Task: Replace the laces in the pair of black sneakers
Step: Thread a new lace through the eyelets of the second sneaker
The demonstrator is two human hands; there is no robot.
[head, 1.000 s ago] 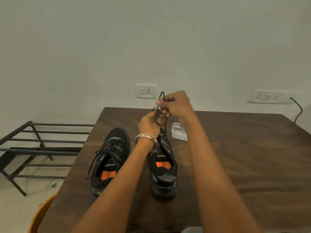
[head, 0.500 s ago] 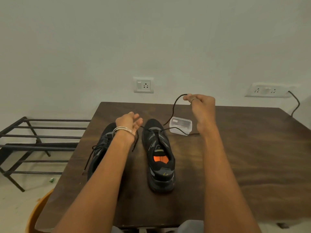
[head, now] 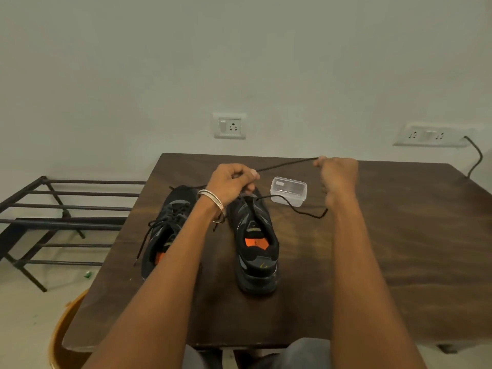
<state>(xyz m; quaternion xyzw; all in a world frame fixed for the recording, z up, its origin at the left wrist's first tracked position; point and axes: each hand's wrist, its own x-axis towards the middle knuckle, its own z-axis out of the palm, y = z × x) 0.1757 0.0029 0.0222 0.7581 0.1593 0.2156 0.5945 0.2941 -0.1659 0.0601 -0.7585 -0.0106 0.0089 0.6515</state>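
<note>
Two black sneakers with orange insoles stand on the dark wooden table [head: 399,249], toes away from me. The left sneaker [head: 166,225] is laced, with loose ends hanging off its left side. The right sneaker [head: 255,243] has its tongue up. My left hand [head: 230,183], with a metal bangle on the wrist, pinches a black lace [head: 287,164] above the right sneaker's toe. My right hand [head: 336,173] grips the same lace further right, so it runs taut between both hands. Another stretch of lace [head: 295,207] lies curved on the table from the right sneaker.
A small clear plastic box [head: 288,190] sits just right of the right sneaker's toe. A black metal rack [head: 61,209] stands left of the table. An orange tub [head: 64,334] is at the table's near left corner. Two wall sockets and a cable are behind.
My left hand moved right, closed on the lace above the right sneaker. My right hand shifted further right, and the lace went from a slack arc to a taut line.
</note>
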